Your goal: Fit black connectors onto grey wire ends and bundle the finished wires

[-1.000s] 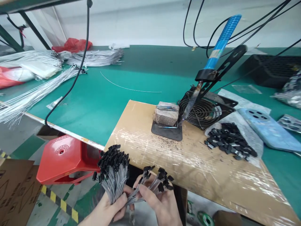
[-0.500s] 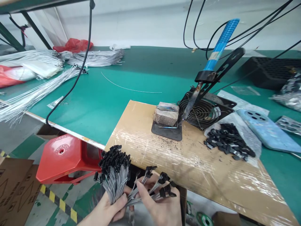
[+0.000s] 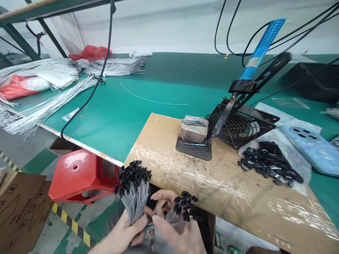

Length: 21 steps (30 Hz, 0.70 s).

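My left hand (image 3: 129, 229) is closed around a thick bundle of grey wires (image 3: 136, 197) with black connectors (image 3: 135, 173) at their upper ends. Just to its right, my right hand (image 3: 180, 229) has its fingers curled round a smaller bunch of the same wires, whose black connectors (image 3: 185, 204) fan out above the palm. The two hands nearly touch at the wires' lower part, below the front edge of the cardboard (image 3: 212, 187). Blur hides some of the right fingertips.
A blue-handled soldering iron (image 3: 256, 53) leans over a round fan grille (image 3: 235, 128), beside a brown block (image 3: 194, 129). Loose black connectors (image 3: 270, 162) and a blue phone (image 3: 312, 148) lie at right. A red stool (image 3: 76, 176) and white wires (image 3: 53, 102) are at left.
My right fingers have curled in, and the smaller bunch's connectors, spread apart before, are gathered closer together. The surroundings have shifted slightly right in view.
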Available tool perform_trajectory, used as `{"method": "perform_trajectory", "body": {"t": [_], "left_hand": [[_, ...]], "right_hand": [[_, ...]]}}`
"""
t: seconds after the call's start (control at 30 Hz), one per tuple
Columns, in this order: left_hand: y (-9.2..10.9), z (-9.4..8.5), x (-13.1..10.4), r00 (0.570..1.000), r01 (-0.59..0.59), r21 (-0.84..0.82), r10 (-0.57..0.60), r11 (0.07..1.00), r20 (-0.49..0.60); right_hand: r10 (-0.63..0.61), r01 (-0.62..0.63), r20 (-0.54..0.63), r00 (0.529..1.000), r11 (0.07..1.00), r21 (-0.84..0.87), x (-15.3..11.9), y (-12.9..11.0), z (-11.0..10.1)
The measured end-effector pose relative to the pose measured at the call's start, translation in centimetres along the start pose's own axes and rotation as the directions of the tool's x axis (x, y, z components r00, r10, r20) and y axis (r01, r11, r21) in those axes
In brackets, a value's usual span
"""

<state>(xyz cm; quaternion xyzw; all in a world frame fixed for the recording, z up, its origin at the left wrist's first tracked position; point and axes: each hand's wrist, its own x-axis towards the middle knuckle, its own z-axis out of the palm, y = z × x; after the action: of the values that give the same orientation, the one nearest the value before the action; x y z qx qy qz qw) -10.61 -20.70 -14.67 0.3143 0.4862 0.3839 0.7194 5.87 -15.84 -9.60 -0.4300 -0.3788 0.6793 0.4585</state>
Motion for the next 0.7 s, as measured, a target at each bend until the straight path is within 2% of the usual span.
{"method": "perform_trajectory", "body": {"t": [0.17, 0.33, 0.5, 0.6, 0.7], "left_hand": [[0.1, 0.7, 0.3, 0.999, 0.014, -0.019, -0.013, 1.000, 0.048], [-0.2, 0.5, 0.4, 0.997, 0.044, -0.023, -0.042, 0.999, 0.061], [-0.6, -0.3, 0.6, 0.997, -0.004, -0.013, 0.005, 1.000, 0.076], [-0.7, -0.3, 0.6, 0.999, -0.013, -0.044, 0.015, 0.999, 0.045], [-0.3, -0.1, 0.4, 1.000, -0.012, -0.058, 0.012, 0.998, 0.011]], "right_hand": [[-0.032, 0.019, -0.117, 0.993, 0.993, -0.114, 0.6, 0.2, 0.9], [-0.081, 0.068, -0.206, 0.975, 0.995, -0.068, 0.6, 0.8, 1.8], [-0.069, 0.071, -0.231, 0.971, 0.998, -0.001, 0.4, 1.5, 1.2], [-0.123, 0.125, -0.163, 0.979, 0.992, -0.002, 0.5, 1.3, 0.7], [-0.086, 0.093, -0.123, 0.989, 0.994, 0.052, 0.6, 0.7, 0.8]]}}
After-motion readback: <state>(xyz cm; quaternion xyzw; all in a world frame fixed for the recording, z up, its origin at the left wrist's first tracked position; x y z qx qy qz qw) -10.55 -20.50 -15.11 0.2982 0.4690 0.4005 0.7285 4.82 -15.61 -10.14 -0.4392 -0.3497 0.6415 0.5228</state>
